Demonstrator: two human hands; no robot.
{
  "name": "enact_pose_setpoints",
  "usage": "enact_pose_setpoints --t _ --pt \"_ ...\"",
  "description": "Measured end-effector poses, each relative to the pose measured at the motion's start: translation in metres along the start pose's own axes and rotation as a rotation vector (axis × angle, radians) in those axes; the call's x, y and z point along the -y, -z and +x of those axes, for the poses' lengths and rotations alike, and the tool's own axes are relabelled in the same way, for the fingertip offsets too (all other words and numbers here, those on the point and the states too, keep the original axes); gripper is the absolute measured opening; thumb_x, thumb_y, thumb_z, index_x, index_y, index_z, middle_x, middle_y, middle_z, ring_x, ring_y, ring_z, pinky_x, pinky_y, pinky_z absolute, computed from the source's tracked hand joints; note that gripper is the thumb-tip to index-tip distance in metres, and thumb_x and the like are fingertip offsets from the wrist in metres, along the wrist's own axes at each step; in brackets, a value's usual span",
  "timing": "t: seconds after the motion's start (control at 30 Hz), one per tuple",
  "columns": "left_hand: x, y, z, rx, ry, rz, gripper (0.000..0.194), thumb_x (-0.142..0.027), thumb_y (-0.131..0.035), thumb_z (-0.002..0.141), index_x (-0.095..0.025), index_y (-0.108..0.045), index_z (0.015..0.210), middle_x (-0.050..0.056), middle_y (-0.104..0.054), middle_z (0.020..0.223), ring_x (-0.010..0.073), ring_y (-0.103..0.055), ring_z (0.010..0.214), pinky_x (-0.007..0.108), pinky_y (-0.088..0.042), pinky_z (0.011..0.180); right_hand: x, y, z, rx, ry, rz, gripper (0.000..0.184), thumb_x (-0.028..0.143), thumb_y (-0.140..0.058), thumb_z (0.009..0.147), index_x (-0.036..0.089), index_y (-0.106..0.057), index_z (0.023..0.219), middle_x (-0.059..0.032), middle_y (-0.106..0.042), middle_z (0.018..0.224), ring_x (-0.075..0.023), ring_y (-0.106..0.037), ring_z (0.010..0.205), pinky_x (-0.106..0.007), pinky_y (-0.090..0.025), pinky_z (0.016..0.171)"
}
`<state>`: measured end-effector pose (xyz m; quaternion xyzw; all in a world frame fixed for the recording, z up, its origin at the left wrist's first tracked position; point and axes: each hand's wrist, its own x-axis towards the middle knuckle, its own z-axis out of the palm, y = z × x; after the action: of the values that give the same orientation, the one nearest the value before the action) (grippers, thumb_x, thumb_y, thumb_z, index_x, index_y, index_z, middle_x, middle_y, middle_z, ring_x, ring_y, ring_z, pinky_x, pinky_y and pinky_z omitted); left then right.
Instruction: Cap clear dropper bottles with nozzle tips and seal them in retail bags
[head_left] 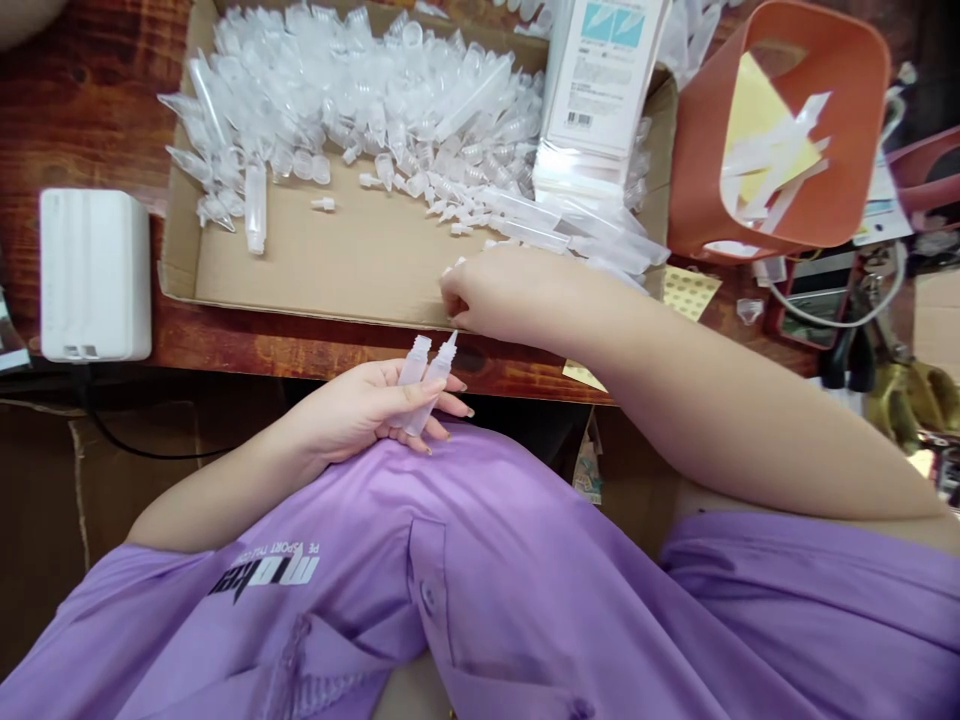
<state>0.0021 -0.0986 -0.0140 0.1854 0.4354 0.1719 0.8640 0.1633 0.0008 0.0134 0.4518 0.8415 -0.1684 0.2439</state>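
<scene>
Between the thumb and fingers of my left hand (382, 405) are two small translucent plastic bottles, held side by side over my lap. The left bottle (415, 362) has a bare threaded neck. A pointed nozzle tip (451, 342) sits on the neck of the right bottle (431, 390). My right hand (491, 290) is just above that tip, over the front edge of the cardboard tray (322, 275). Its fingers are curled together, and whatever they pinch is hidden. Several loose small nozzle tips (450, 210) lie in the tray beyond it.
A heap of clear bottles and caps (360, 90) fills the tray's back. A stack of printed cards (600, 90) stands at its right. Beside it is an orange bin (780, 130) with paper scraps. A white charger box (95, 275) with a cable sits left.
</scene>
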Motion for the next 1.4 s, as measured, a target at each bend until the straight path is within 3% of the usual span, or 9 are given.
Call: enact_pose_setpoints --t 0.27,0.4,0.5,0.63,0.83,1.0,1.13,1.23,1.4 --pt "-0.002 0.002 0.004 0.075 0.010 0.028 0.025 -0.028 -0.072 0.082 -0.010 -0.066 0.099 0.000 -0.065 0.067 0.0096 -0.062 0.055 0.017 -0.050 0.046 -0.007 0.006 0.007 0.030 0.055 0.066 0.011 0.008 -0.065 0.071 0.018 -0.070 0.072 -0.0038 -0.066 0.070 -0.0191 -0.061 0.068 -0.030 -0.037 0.060" --pt "-0.002 0.002 0.006 0.093 -0.003 0.078 0.028 -0.031 -0.072 0.083 -0.011 -0.064 0.101 -0.001 -0.064 0.068 0.0087 -0.061 0.056 0.018 -0.051 0.050 -0.025 -0.001 -0.008 -0.114 0.121 0.642 0.005 0.020 -0.066 0.078 0.018 -0.069 0.082 -0.0009 -0.068 0.073 -0.0136 -0.061 0.067 -0.027 -0.044 0.063" --pt "-0.005 0.000 0.006 0.089 -0.006 0.141 0.026 -0.030 -0.069 0.086 -0.012 -0.063 0.104 -0.002 -0.063 0.071 0.0078 -0.061 0.058 0.018 -0.052 0.055 -0.026 -0.014 -0.026 -0.094 0.195 1.100 0.010 0.027 -0.066 0.080 0.017 -0.066 0.084 -0.0006 -0.069 0.075 -0.0124 -0.063 0.067 -0.026 -0.050 0.063" --pt "-0.007 -0.005 0.006 0.096 0.004 0.261 0.018 -0.029 -0.062 0.090 -0.012 -0.061 0.096 -0.002 -0.061 0.070 0.0068 -0.058 0.058 0.019 -0.049 0.058 -0.016 -0.031 -0.043 -0.118 0.201 1.293 0.011 0.030 -0.065 0.081 0.019 -0.063 0.081 0.0009 -0.069 0.076 -0.0126 -0.065 0.067 -0.026 -0.054 0.064" --pt "-0.002 -0.011 0.006 0.046 -0.009 0.427 0.027 -0.042 -0.061 0.090 -0.015 -0.058 0.092 -0.004 -0.058 0.068 0.0053 -0.044 0.049 0.020 -0.036 0.051 -0.011 -0.041 -0.053 -0.176 0.183 1.290 0.013 0.031 -0.065 0.081 0.018 -0.065 0.081 0.0003 -0.069 0.074 -0.0127 -0.064 0.066 -0.027 -0.053 0.064" --pt "0.000 -0.015 0.002 -0.016 -0.014 0.538 0.033 -0.048 -0.061 0.089 -0.015 -0.059 0.092 -0.004 -0.058 0.069 0.0057 -0.044 0.055 0.021 -0.037 0.056 -0.007 -0.049 -0.057 -0.173 0.188 1.314 0.015 0.031 -0.066 0.080 0.016 -0.067 0.080 0.0006 -0.069 0.074 -0.0114 -0.063 0.067 -0.026 -0.051 0.066" --pt "0.000 -0.014 0.001 0.006 -0.034 0.488 0.031 -0.044 -0.062 0.090 -0.014 -0.060 0.094 -0.004 -0.058 0.069 0.0049 -0.045 0.051 0.021 -0.038 0.053 -0.009 -0.046 -0.056 -0.102 0.205 1.369 0.017 0.033 -0.067 0.080 0.017 -0.066 0.083 0.0008 -0.070 0.075 -0.0111 -0.064 0.065 -0.025 -0.051 0.064" --pt "-0.001 -0.011 -0.001 0.067 -0.109 0.287 0.029 -0.041 -0.066 0.087 -0.014 -0.061 0.097 -0.003 -0.060 0.071 0.0071 -0.053 0.053 0.021 -0.044 0.051 -0.013 -0.024 -0.041 -0.051 0.280 1.295 0.016 0.033 -0.065 0.084 0.017 -0.066 0.085 -0.0002 -0.071 0.076 -0.0118 -0.065 0.066 -0.026 -0.053 0.065" --pt "-0.005 -0.005 -0.009 0.023 -0.129 -0.032 0.027 -0.030 -0.075 0.080 -0.013 -0.064 0.098 0.004 -0.070 0.082 0.0147 -0.069 0.072 0.024 -0.057 0.060 -0.001 0.029 0.028 -0.507 0.134 0.519 0.019 0.016 -0.054 0.090 0.020 -0.070 0.101 -0.0042 -0.073 0.101 -0.0186 -0.066 0.094 -0.031 -0.051 0.085"
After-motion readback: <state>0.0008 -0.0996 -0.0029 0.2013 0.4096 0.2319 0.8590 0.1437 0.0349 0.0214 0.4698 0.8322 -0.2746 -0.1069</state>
